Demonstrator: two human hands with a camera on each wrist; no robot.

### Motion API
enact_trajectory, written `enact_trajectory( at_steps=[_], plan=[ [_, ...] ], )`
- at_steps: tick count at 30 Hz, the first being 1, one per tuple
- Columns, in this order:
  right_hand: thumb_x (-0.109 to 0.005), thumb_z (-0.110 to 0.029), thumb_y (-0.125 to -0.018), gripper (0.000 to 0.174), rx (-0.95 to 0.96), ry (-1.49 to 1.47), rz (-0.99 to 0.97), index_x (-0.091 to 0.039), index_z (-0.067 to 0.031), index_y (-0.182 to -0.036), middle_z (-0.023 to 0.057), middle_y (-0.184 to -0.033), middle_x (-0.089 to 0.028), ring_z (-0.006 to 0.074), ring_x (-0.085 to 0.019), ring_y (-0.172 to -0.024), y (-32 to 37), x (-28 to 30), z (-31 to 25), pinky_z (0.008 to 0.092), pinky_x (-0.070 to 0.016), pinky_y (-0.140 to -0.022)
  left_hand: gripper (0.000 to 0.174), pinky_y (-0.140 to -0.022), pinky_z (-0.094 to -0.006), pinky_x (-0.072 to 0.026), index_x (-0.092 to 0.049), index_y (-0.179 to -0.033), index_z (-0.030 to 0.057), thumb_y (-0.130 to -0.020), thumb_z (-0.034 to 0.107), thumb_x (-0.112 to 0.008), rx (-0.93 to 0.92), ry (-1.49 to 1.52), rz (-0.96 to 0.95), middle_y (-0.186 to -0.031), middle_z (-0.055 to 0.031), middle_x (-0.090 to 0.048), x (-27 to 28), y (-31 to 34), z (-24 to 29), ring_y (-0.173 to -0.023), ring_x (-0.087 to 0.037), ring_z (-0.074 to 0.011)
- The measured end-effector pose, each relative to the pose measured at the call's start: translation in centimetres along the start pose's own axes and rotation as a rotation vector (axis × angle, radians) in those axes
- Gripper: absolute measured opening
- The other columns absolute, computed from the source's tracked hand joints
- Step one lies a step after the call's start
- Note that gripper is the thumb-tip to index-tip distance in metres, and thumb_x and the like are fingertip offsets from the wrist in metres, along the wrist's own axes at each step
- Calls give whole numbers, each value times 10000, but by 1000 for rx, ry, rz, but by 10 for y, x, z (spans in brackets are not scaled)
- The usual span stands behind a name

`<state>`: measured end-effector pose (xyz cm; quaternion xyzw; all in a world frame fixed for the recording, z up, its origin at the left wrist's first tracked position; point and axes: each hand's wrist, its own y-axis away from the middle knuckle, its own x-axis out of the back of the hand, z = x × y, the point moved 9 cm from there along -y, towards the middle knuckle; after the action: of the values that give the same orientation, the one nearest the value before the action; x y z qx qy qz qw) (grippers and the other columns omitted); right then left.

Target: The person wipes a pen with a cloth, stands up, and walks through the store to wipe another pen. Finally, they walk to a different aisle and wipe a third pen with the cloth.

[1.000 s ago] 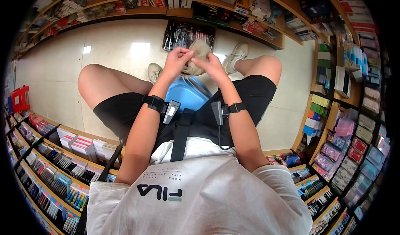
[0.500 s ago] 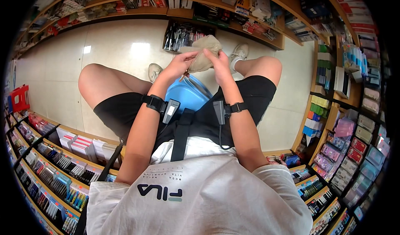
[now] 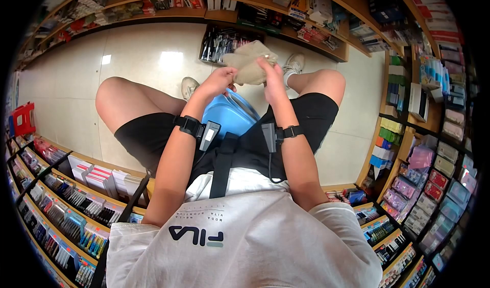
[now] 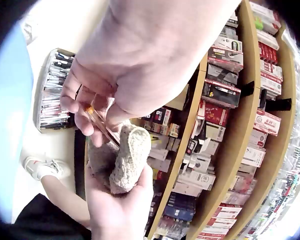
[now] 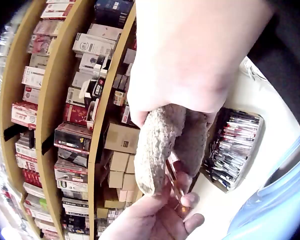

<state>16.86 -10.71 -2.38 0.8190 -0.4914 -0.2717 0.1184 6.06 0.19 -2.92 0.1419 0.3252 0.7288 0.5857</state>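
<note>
A beige knit cloth (image 3: 247, 62) is held up in front of the knees, folded over in the wrist views. My right hand (image 3: 273, 77) grips its right side, thumb on top. Between the thumb and fingers of my left hand (image 3: 220, 80) is a slim pen-like stick (image 4: 103, 126) with an orange part near one end. The far end of the stick (image 5: 175, 184) runs in against the fold of the cloth. In the right wrist view, the left fingers (image 5: 187, 200) lie just below the cloth's lower edge.
Beyond the hands, a dark box (image 3: 211, 62) full of pens (image 5: 235, 145) sits on the tiled floor. A blue plastic object (image 3: 224, 117) with a curved rim stands between the legs. Shelves of boxed goods (image 4: 222, 92) line the far side; racks of stationery (image 3: 66, 216) stand behind.
The cloth has shifted right and spread out from a bunched shape. My right hand has moved right with it, and the left hand now sits at its left edge.
</note>
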Motion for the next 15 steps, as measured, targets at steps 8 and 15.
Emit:
enact_trajectory(
  at_steps=[8, 15],
  plan=[
    [-644, -267, -883, 417, 62, -41, 100, -517, -26, -1199, 78, -1127, -597, 184, -580, -1030, -3, 12, -5, 317, -456, -885, 164, -578, -211, -414, -610, -1017, 56, -918, 168, -544, -149, -114, -6, -878, 17, -669, 4, -13, 0, -716, -544, -58],
    [-645, -304, -882, 443, 24, -159, 150, -512, -31, -1205, 79, -1145, -595, 195, -580, -1050, -4, 19, 1, 344, -463, -890, 158, -615, -202, -452, -634, -993, 11, -858, 93, -648, -224, -22, 84, -866, -26, -674, 9, -11, 8, -714, -572, -68]
  ],
)
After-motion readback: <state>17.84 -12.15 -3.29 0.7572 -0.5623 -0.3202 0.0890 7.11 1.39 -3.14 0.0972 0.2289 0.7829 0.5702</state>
